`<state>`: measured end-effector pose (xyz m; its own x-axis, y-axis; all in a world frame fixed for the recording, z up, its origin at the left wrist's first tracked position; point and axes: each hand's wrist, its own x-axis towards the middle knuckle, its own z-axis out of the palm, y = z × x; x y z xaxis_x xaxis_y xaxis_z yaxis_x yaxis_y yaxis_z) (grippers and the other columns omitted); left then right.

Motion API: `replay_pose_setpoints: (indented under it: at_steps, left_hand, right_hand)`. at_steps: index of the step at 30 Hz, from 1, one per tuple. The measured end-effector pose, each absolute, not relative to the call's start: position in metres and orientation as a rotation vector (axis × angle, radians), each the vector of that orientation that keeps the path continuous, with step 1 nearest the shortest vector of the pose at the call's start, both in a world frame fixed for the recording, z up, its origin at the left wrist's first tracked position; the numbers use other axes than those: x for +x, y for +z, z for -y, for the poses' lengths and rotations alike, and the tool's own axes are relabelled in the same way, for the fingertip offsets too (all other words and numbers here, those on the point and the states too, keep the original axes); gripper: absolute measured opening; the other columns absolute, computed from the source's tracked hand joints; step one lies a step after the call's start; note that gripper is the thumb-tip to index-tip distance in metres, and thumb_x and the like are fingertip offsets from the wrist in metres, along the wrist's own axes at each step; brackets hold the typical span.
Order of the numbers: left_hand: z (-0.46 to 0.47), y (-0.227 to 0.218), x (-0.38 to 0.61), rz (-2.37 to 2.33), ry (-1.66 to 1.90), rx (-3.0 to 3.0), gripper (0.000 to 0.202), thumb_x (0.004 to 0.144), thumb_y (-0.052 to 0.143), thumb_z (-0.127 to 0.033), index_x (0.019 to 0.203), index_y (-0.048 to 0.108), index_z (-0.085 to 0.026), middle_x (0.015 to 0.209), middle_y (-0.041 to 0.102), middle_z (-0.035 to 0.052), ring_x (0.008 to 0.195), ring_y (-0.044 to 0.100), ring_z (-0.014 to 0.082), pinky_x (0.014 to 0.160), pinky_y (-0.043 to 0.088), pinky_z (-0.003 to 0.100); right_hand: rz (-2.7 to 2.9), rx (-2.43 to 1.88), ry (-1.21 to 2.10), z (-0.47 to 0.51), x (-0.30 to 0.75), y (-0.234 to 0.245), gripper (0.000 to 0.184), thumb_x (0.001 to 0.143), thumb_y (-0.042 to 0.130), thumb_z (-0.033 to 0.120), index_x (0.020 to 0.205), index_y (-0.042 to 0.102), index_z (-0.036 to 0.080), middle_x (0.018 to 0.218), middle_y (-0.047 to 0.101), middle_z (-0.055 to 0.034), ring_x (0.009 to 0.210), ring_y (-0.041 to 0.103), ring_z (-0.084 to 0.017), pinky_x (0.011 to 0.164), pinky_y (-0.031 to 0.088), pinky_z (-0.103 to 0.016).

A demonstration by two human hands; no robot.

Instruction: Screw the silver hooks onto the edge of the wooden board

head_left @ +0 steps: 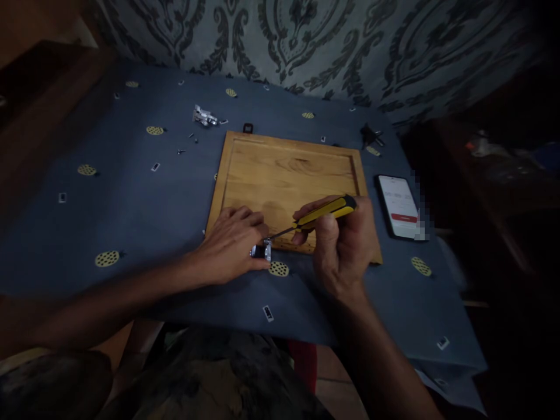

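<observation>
My right hand (343, 248) is closed around a screwdriver (326, 213) with a yellow and black handle. Its thin metal shaft points left and down, the tip meeting a small shiny metal part (262, 251). That part is gripped in my left hand (236, 242), at the near edge of a wooden board (284, 175). The back of my left hand faces up and hides much of the part, so its exact kind is unclear. The thumb lies along its near side.
Beyond the board's left corner lie a silvery metal piece (204, 115) and small screws (181, 151). A small black piece (248, 128) sits behind the board. Farther right are a black object (371, 136) and a phone (398, 207) with its screen lit. A patterned blue cloth (131, 204) covers the table.
</observation>
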<state>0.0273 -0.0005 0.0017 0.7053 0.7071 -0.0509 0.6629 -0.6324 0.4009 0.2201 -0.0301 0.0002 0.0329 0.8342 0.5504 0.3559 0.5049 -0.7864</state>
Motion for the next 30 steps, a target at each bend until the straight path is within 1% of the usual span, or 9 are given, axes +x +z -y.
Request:
replay_pose_setpoints:
  at_steps: [5, 11, 16, 19, 21, 23, 26, 28, 30]
  left_hand:
    - [0.001, 0.002, 0.027, -1.053, 0.170, 2.534, 0.041, 0.084, 0.087, -0.046, 0.111, 0.073, -0.019, 0.112, 0.068, 0.0063, 0.113, 0.059, 0.0305, 0.099, 0.042, 0.044]
    - [0.001, 0.001, 0.027, -1.048, 0.183, 2.516, 0.037, 0.085, 0.086, -0.045, 0.107, 0.073, -0.019, 0.110, 0.067, 0.0063, 0.113, 0.058, 0.0308, 0.098, 0.041, 0.045]
    - [0.001, 0.003, 0.027, -1.054, 0.173, 2.505, 0.035, 0.085, 0.086, -0.043, 0.106, 0.072, -0.018, 0.111, 0.067, 0.0067, 0.114, 0.057, 0.0307, 0.100, 0.041, 0.045]
    - [0.001, 0.005, 0.028, -1.065, 0.143, 2.497, 0.036, 0.085, 0.086, -0.043, 0.107, 0.072, -0.019, 0.112, 0.067, 0.0067, 0.114, 0.058, 0.0309, 0.100, 0.041, 0.045]
    - [0.001, 0.004, 0.028, -1.069, 0.141, 2.499, 0.038, 0.084, 0.087, -0.044, 0.109, 0.072, -0.019, 0.112, 0.067, 0.0068, 0.114, 0.059, 0.0310, 0.100, 0.042, 0.046]
    - [0.001, 0.003, 0.028, -1.062, 0.156, 2.510, 0.040, 0.084, 0.086, -0.045, 0.110, 0.071, -0.019, 0.111, 0.067, 0.0067, 0.114, 0.059, 0.0310, 0.100, 0.042, 0.046]
    - [0.001, 0.001, 0.027, -1.063, 0.166, 2.529, 0.041, 0.084, 0.086, -0.046, 0.110, 0.071, -0.018, 0.111, 0.068, 0.0071, 0.115, 0.059, 0.0313, 0.101, 0.042, 0.047]
    - [0.001, 0.000, 0.027, -1.066, 0.161, 2.534, 0.041, 0.084, 0.086, -0.045, 0.110, 0.071, -0.018, 0.113, 0.068, 0.0076, 0.116, 0.059, 0.0316, 0.101, 0.042, 0.047]
    - [0.001, 0.000, 0.027, -1.065, 0.160, 2.529, 0.040, 0.084, 0.086, -0.044, 0.110, 0.071, -0.018, 0.115, 0.068, 0.0079, 0.116, 0.058, 0.0316, 0.101, 0.043, 0.047]
  right_hand:
    - [1.563, -1.058, 0.524, 0.031, 0.222, -0.001, 0.013, 0.108, 0.055, 0.037, 0.106, 0.059, 0.025, 0.090, 0.069, 0.0042, 0.053, 0.064, -0.006, 0.049, 0.051, -0.021]
    - [1.573, -1.029, 0.540, 0.031, 0.221, -0.003, 0.007, 0.107, 0.057, 0.033, 0.107, 0.060, 0.027, 0.085, 0.068, 0.0054, 0.054, 0.064, -0.007, 0.051, 0.052, -0.022]
    - [1.542, -1.026, 0.582, 0.031, 0.221, -0.002, 0.006, 0.105, 0.060, 0.034, 0.107, 0.060, 0.028, 0.094, 0.071, 0.0045, 0.056, 0.066, -0.007, 0.051, 0.053, -0.022]
    - [1.554, -1.064, 0.607, 0.031, 0.221, 0.003, 0.012, 0.104, 0.062, 0.034, 0.114, 0.063, 0.028, 0.088, 0.070, 0.0047, 0.057, 0.068, -0.009, 0.055, 0.057, -0.023]
    - [1.563, -1.097, 0.643, 0.029, 0.221, 0.007, 0.015, 0.102, 0.064, 0.032, 0.116, 0.066, 0.026, 0.082, 0.069, 0.0050, 0.056, 0.069, -0.010, 0.057, 0.059, -0.024]
    - [1.558, -1.122, 0.691, 0.027, 0.221, 0.012, 0.014, 0.100, 0.067, 0.031, 0.112, 0.069, 0.024, 0.080, 0.069, 0.0045, 0.055, 0.069, -0.010, 0.056, 0.060, -0.024]
    - [1.508, -1.152, 0.743, 0.025, 0.220, 0.018, 0.013, 0.092, 0.077, 0.032, 0.098, 0.071, 0.021, 0.080, 0.070, 0.0037, 0.051, 0.065, -0.009, 0.051, 0.058, -0.022]
    - [1.466, -1.154, 0.775, 0.024, 0.218, 0.021, 0.018, 0.086, 0.084, 0.033, 0.088, 0.071, 0.021, 0.078, 0.069, 0.0041, 0.049, 0.062, -0.008, 0.047, 0.056, -0.020]
    - [1.436, -1.135, 0.829, 0.024, 0.216, 0.023, 0.024, 0.081, 0.088, 0.035, 0.084, 0.069, 0.020, 0.077, 0.069, 0.0041, 0.048, 0.060, -0.007, 0.043, 0.054, -0.018]
